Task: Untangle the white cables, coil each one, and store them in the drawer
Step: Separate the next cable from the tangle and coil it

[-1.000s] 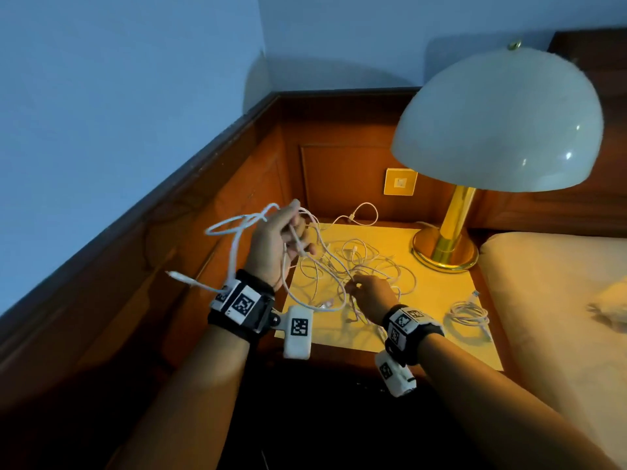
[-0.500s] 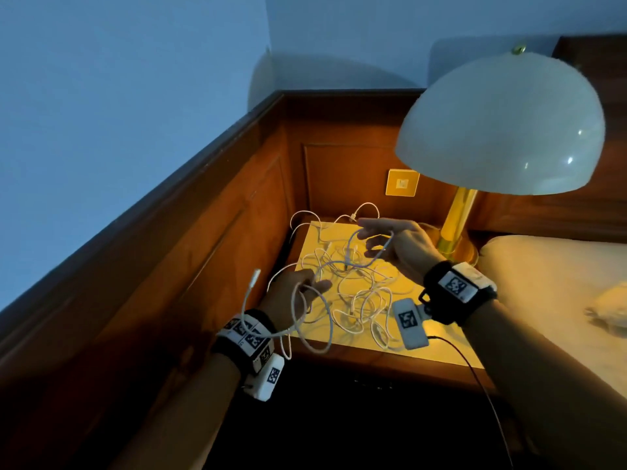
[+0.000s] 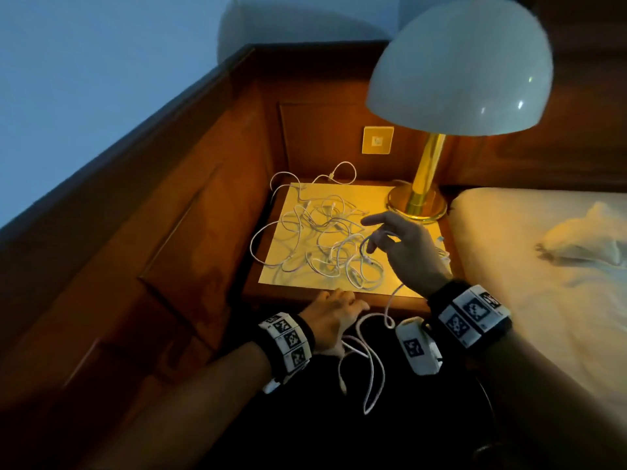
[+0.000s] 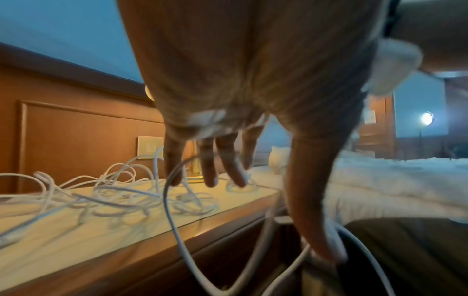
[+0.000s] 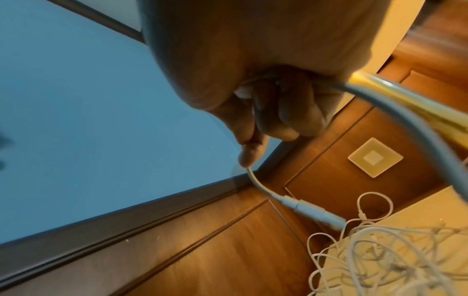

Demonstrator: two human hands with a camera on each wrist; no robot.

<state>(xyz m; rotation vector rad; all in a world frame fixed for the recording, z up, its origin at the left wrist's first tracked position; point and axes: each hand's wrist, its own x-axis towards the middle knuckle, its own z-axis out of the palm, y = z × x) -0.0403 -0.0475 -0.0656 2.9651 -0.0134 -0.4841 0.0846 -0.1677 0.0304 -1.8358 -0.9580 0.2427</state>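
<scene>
White cables [image 3: 322, 242] lie tangled mid-frame on the lit nightstand [image 3: 400, 293]. One cable [image 3: 373, 378] loops off its front edge: the right hand [image 3: 403, 252] pinches it near the plug (other fingers curled), the left hand [image 3: 334, 322], lower centre, clasps its hanging coils. A lamp [image 3: 458, 66] stands upper right.

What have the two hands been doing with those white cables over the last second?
The left hand dropped from above the wooden nightstand to below its front edge, carrying its loops of white cable. The right hand swung from the tangled pile of white cables toward the brass lamp, pinching that cable's plug end. Pile and lamp stayed put.
</scene>
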